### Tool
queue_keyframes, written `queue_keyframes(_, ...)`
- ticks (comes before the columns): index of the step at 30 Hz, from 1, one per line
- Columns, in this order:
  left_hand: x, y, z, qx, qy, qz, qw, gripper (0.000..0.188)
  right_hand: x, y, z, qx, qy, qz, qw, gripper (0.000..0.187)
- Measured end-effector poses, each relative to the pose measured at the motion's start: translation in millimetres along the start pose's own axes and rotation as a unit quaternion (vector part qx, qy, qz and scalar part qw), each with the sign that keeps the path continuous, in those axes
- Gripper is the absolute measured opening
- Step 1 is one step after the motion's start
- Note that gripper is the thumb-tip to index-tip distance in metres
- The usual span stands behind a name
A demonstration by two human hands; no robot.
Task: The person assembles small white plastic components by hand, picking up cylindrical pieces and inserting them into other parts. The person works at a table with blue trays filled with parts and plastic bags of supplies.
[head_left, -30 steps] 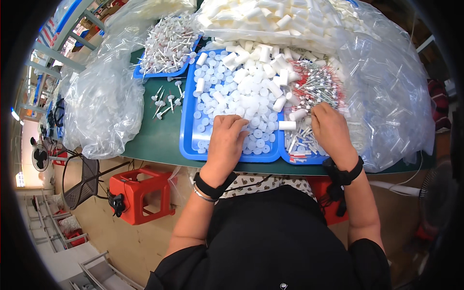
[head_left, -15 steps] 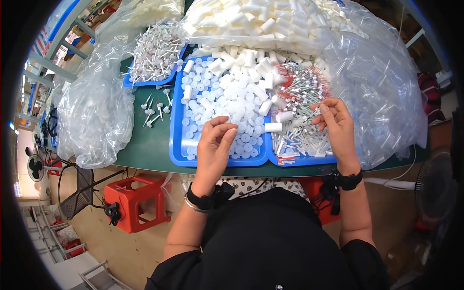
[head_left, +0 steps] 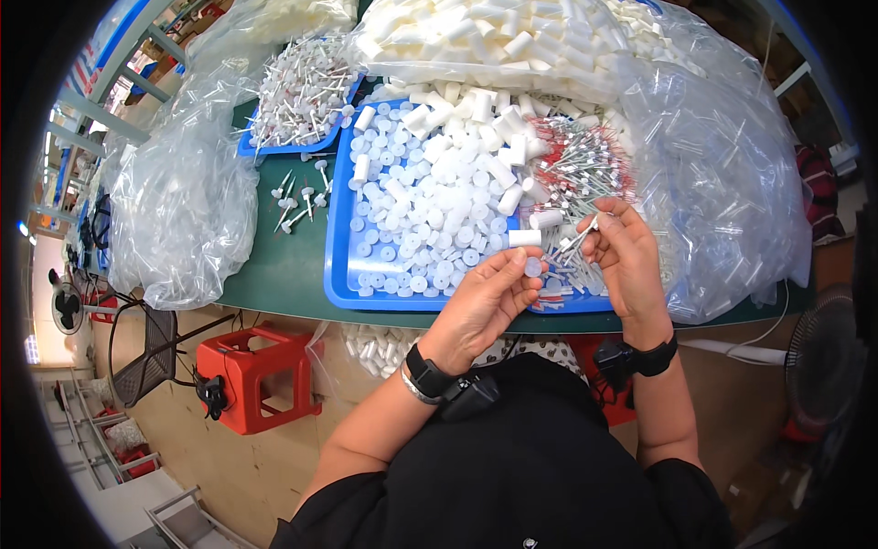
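The left hand (head_left: 489, 309) pinches a small round translucent plastic disc (head_left: 533, 267) between thumb and fingers, near the right corner of a blue rectangular plastic tray (head_left: 337, 274) (white cylinders (head_left: 362, 167) lie inside), while the right hand (head_left: 629, 267), fingers curled close, holds a thin pale rod (head_left: 578, 240) nearby
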State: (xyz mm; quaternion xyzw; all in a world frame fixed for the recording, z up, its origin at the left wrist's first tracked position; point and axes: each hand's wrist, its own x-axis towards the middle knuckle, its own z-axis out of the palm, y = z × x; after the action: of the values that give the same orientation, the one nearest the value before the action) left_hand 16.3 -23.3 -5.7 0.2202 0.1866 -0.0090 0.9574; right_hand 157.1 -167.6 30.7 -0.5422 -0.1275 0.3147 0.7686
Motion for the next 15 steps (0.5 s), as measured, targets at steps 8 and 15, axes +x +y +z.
queue_keyframes(8,0.6,0.0,1.6,-0.048,0.001,0.000,0.999,0.029,-2.8,5.0,3.3,-0.067,0.016,-0.022,0.997,0.015)
queue_keyframes(15,1.9,0.6,0.1,-0.070,0.023,0.018,0.997,0.024,-4.5,1.7,2.1,-0.033,0.017,-0.007,0.999,0.011)
